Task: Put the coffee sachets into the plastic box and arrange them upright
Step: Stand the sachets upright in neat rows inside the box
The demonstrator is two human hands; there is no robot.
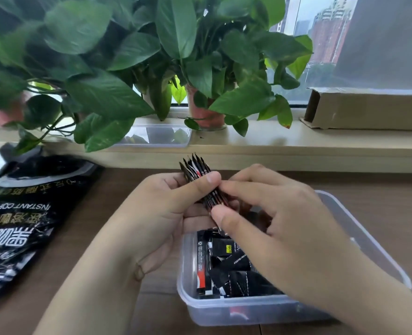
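Clear plastic box (pixel 236 308) holds loose coffee sachets (pixel 234 269); just above, left hand (pixel 166 209) grips a sachet stack (pixel 197 169) edge-on, right hand (pixel 277 213) pinching its side.

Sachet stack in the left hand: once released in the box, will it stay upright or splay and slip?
Probably splays: the stack already fans apart at the top above the left hand. Likely slippery: it looks glossy, and the right hand pinches it too. It may tip, since sachets in the box lie jumbled beneath.
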